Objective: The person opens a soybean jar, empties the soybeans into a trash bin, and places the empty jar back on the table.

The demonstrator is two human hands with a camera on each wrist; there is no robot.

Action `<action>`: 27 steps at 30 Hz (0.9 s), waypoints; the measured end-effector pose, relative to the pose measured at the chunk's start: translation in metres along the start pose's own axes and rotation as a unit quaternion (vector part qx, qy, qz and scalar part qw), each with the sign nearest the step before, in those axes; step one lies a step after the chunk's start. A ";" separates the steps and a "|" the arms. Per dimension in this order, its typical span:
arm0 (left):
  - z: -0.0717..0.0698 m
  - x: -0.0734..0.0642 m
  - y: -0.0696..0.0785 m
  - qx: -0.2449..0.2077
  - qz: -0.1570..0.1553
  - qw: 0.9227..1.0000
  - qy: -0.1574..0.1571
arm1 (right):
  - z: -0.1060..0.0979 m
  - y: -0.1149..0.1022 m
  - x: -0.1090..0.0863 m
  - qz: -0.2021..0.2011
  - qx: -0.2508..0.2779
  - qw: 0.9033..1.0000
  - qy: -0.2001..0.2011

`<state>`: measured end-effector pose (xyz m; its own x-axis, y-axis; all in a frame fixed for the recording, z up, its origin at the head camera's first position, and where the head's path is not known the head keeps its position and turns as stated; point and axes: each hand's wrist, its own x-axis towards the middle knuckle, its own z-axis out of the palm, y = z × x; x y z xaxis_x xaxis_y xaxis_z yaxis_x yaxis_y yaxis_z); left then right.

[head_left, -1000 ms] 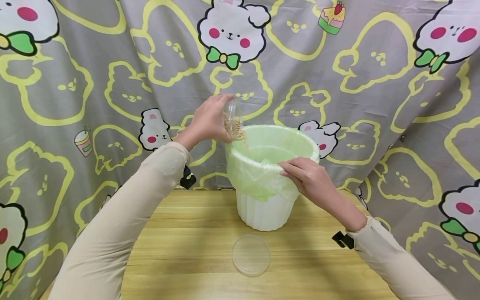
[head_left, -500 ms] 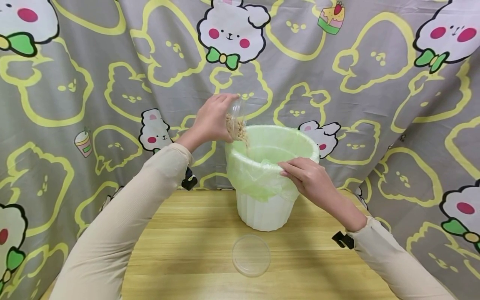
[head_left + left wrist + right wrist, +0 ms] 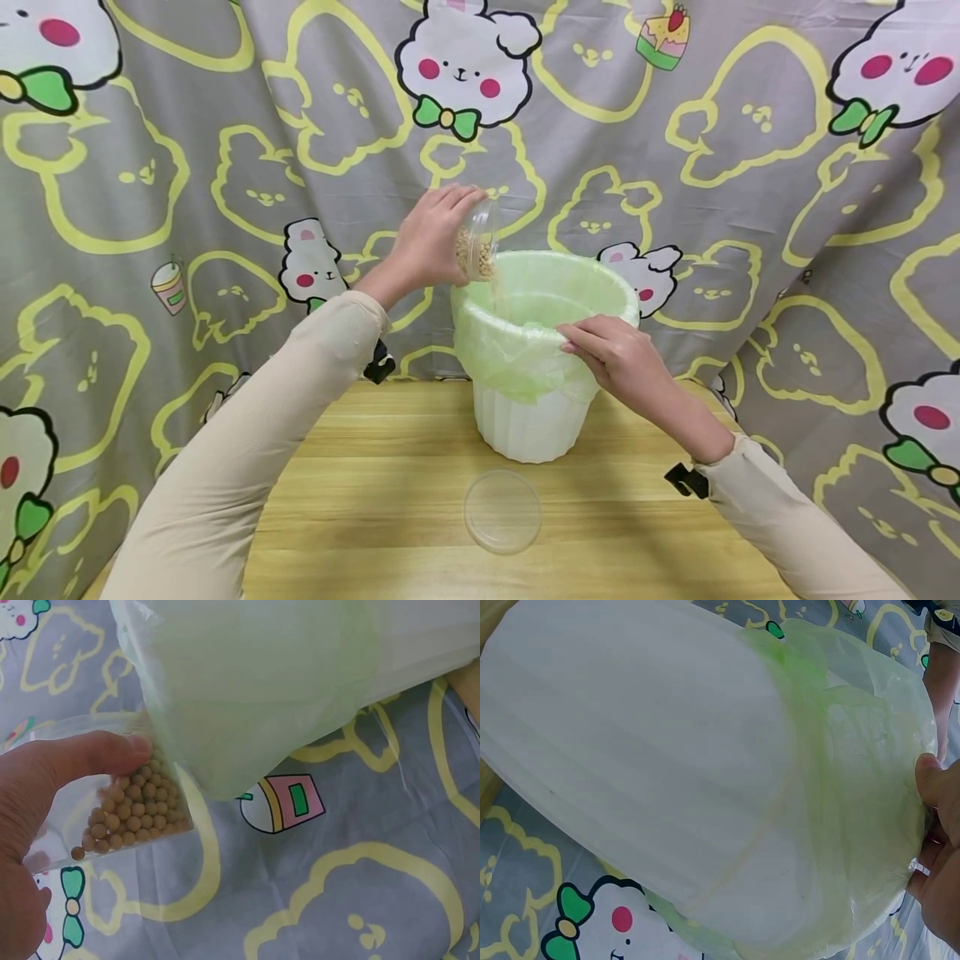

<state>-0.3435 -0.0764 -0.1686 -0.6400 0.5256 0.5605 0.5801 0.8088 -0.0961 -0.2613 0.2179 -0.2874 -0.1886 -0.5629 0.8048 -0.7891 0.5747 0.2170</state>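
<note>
A clear plastic jar (image 3: pixel 486 218) is tipped on its side at the bin's left rim, and my left hand (image 3: pixel 435 237) grips it. Round tan soybeans (image 3: pixel 139 814) lie along the jar's lower side. In the head view some spill from its mouth into the bin. The white trash bin (image 3: pixel 528 429) stands upright on the table, lined with a thin green bag (image 3: pixel 517 367) folded over its rim. My right hand (image 3: pixel 618 354) holds the near right rim through the bag, as the thumb (image 3: pixel 928 776) also shows in the right wrist view. The bin's bottom is hidden.
A round clear lid (image 3: pixel 502 512) lies flat on the wooden table (image 3: pixel 360 500) in front of the bin. Behind and beside the table hangs a grey curtain (image 3: pixel 352 217) with cartoon prints.
My left hand and the jar have shifted slightly right, further over the rim. Soybeans keep falling into the bin. My right hand stays on the rim.
</note>
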 end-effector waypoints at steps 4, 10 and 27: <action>0.002 -0.001 0.001 0.017 0.011 1.000 0.007 | 0.000 0.000 0.000 -0.001 -0.001 1.000 0.001; 0.005 -0.002 0.002 0.033 0.022 0.999 0.012 | 0.000 -0.001 0.000 -0.002 -0.001 1.000 0.001; 0.008 -0.004 0.008 0.072 0.055 0.996 0.018 | 0.000 -0.001 0.000 0.003 0.001 1.000 0.003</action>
<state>-0.3406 -0.0702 -0.1785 -0.5572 0.6049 0.5689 0.5655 0.7781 -0.2735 -0.2607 0.2178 -0.2879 -0.1890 -0.5562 0.8093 -0.7888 0.5768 0.2122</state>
